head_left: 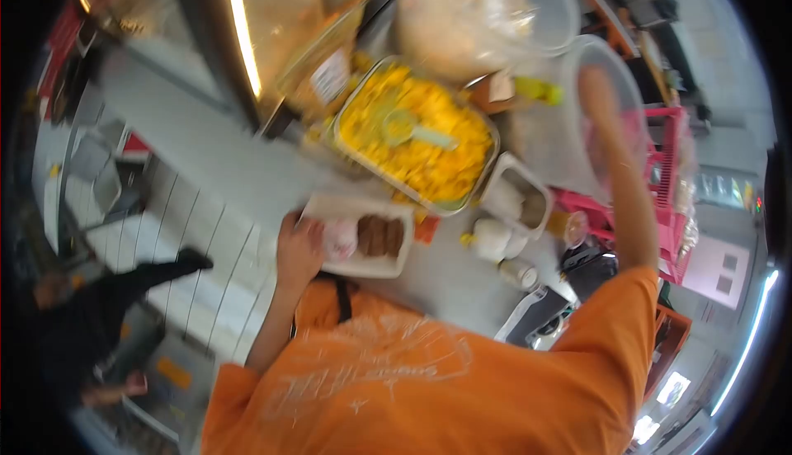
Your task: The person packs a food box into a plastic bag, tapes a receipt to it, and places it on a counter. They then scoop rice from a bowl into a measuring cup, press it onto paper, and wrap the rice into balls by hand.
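Observation:
My left hand (297, 249) grips the left end of a white foam tray (367, 268) on the counter. The tray holds brown patties (381, 235) and a pale pink lump (339, 238) by my fingers. My right arm stretches up to the right, and my right hand (596, 90) is blurred inside a large translucent tub (554, 146). Whether its fingers hold anything cannot be seen. My orange shirt fills the bottom of the view.
A metal pan of yellow food (441, 162) with a green scoop (400, 127) sits beyond the tray. A white box (518, 198), small cups (493, 239) and a pink crate (670, 166) stand to the right. Another person in dark clothes (91, 311) is at the far left.

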Demonstrator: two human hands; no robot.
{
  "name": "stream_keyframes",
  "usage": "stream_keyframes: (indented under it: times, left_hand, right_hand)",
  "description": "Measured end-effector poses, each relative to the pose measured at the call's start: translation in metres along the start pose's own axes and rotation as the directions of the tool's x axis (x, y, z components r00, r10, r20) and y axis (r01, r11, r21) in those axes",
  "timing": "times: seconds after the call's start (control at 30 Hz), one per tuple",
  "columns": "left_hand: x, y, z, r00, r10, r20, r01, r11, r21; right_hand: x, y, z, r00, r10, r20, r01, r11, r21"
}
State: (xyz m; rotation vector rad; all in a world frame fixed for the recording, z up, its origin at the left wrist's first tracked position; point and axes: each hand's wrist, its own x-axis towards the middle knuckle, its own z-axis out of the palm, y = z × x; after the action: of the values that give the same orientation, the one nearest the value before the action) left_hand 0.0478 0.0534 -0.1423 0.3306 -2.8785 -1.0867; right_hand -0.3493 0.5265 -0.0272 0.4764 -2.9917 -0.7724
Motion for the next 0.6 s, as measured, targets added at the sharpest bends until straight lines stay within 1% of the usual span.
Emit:
stream_keyframes:
  times: [0.03,0.07,0.1,0.13,0.17,0.2,0.23,0.27,0.3,0.33,0.37,0.4,0.43,0.47,0.5,0.53,0.57,0.6]
  left_hand:
    - [0.001,0.000,-0.001,1.000,-0.013,0.017,0.014,0.999,-0.052]
    - [0.003,-0.001,-0.002,1.000,-0.009,0.021,0.011,0.994,-0.111]
    - [0.001,-0.003,-0.003,0.999,-0.027,0.024,0.029,0.995,-0.098]
    - [0.002,-0.005,-0.001,0.999,0.013,0.047,-0.009,0.996,-0.085]
    - [0.003,-0.006,0.002,0.996,0.057,0.073,-0.051,0.996,-0.078]
    - [0.003,-0.006,0.004,0.995,0.076,0.066,-0.062,0.980,-0.190]
    - [0.001,-0.006,0.007,0.995,0.080,0.067,-0.066,0.979,-0.191]
    - [0.000,-0.005,0.010,0.991,0.132,0.033,-0.126,0.980,-0.153]
    - [-0.002,-0.002,0.013,0.982,0.189,0.006,-0.187,0.975,-0.117]
    - [-0.002,0.002,0.012,0.978,0.208,0.018,-0.204,0.971,-0.123]
    - [-0.003,0.007,0.008,0.993,0.106,0.060,-0.097,0.986,-0.133]
    - [-0.005,0.011,0.007,0.994,0.008,0.111,0.007,0.991,-0.137]
    - [-0.007,0.010,0.008,0.993,0.051,0.107,-0.036,0.989,-0.143]
    - [-0.011,0.007,0.010,0.990,0.096,0.106,-0.078,0.984,-0.159]
    - [-0.015,-0.003,0.016,0.987,0.126,0.099,-0.112,0.984,-0.136]
    - [-0.014,-0.012,0.025,0.982,0.166,0.085,-0.156,0.981,-0.116]
    - [-0.014,-0.002,0.022,0.977,0.188,0.101,-0.180,0.980,-0.083]
    - [-0.017,0.004,0.021,0.970,0.231,0.075,-0.224,0.970,-0.098]
  right_hand:
    - [-0.018,0.011,-0.020,0.990,-0.053,-0.127,0.037,0.992,-0.124]
    - [-0.043,0.028,-0.035,0.943,0.067,-0.325,0.035,0.954,0.297]
    - [-0.083,0.012,-0.099,0.961,0.055,-0.271,0.023,0.961,0.276]
    - [-0.126,-0.022,-0.154,0.935,0.311,-0.171,-0.108,0.709,0.697]
    - [-0.172,-0.054,-0.194,0.927,0.375,-0.009,-0.204,0.524,0.827]
    - [-0.217,-0.094,-0.215,0.910,0.415,0.017,-0.200,0.402,0.893]
    - [-0.248,-0.123,-0.202,0.998,0.046,-0.053,0.058,-0.127,0.990]
    - [-0.275,-0.168,-0.213,0.982,0.033,0.187,-0.170,-0.282,0.944]
    - [-0.284,-0.211,-0.209,0.940,-0.065,0.334,-0.337,-0.036,0.941]
    - [-0.274,-0.250,-0.206,0.933,-0.103,0.345,-0.340,0.063,0.938]
    - [-0.275,-0.297,-0.164,0.987,0.022,0.158,-0.159,0.048,0.986]
    - [-0.267,-0.333,-0.132,0.990,0.132,-0.040,0.032,0.065,0.997]
    - [-0.261,-0.360,-0.095,0.966,0.114,-0.233,0.203,0.229,0.952]
    - [-0.257,-0.379,-0.082,0.957,0.111,-0.270,0.212,0.371,0.904]
    - [-0.263,-0.387,-0.075,0.952,0.099,-0.290,0.202,0.509,0.837]
    - [-0.273,-0.378,-0.082,0.954,0.146,-0.262,0.145,0.538,0.830]
    - [-0.285,-0.366,-0.100,0.941,0.198,-0.273,0.172,0.415,0.893]
    - [-0.305,-0.357,-0.110,0.930,0.244,-0.274,0.204,0.278,0.939]
